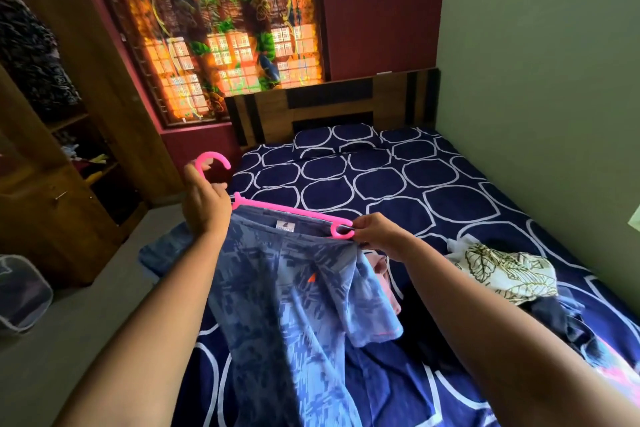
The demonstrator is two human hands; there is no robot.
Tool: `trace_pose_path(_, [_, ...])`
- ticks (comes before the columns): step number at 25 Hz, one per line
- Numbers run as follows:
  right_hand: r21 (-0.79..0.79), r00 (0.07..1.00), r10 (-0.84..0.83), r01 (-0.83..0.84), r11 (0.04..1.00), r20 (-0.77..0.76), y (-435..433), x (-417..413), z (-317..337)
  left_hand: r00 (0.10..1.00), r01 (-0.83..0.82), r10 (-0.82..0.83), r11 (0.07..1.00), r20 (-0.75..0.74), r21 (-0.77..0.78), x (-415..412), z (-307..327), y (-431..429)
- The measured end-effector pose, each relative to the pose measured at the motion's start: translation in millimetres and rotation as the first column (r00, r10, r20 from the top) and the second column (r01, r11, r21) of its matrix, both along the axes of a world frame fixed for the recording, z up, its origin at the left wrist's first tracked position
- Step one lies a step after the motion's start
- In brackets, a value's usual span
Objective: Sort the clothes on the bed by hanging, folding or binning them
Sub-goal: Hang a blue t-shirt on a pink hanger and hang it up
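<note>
A blue patterned shirt (298, 302) hangs from a pink plastic hanger (291, 210) held up over the near left part of the bed (433, 184). My left hand (204, 204) grips the hanger just below its hook. My right hand (377, 232) pinches the hanger's right end together with the shirt's shoulder. On the bed to the right lie a cream leaf-print garment (505, 270) and dark clothes (568, 322). A pink garment (382, 274) peeks out behind the shirt.
An open wooden wardrobe (52, 135) with clothes on its shelves stands at the left. A mesh laundry bin (20, 291) sits on the floor at the far left. A pillow (336, 140) lies by the headboard. A green wall bounds the bed on the right.
</note>
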State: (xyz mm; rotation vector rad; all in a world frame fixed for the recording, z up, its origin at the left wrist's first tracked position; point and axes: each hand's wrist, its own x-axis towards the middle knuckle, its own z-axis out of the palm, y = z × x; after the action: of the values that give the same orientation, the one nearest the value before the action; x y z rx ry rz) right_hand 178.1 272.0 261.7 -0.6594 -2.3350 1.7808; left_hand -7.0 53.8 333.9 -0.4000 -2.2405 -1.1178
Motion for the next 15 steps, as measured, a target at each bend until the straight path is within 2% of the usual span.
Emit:
trace_pose_path(5, [0.122,0.995,-0.085,0.079,0.989,0.042,10,-3,22,0.999,0.023,-0.028,0.987,-0.027,-0.162,4,-10,2])
trace_pose_path(10, [0.331,0.98,-0.199,0.182,0.926,0.018,7,-9,48,0.998,0.063,-0.058,0.984,0.037,-0.168,18,1,35])
trace_pose_path(15, [0.409,0.97,-0.239,0.233,0.882,-0.037,3,-21,65,0.984,0.126,-0.105,0.981,0.147,-0.146,46,9,64])
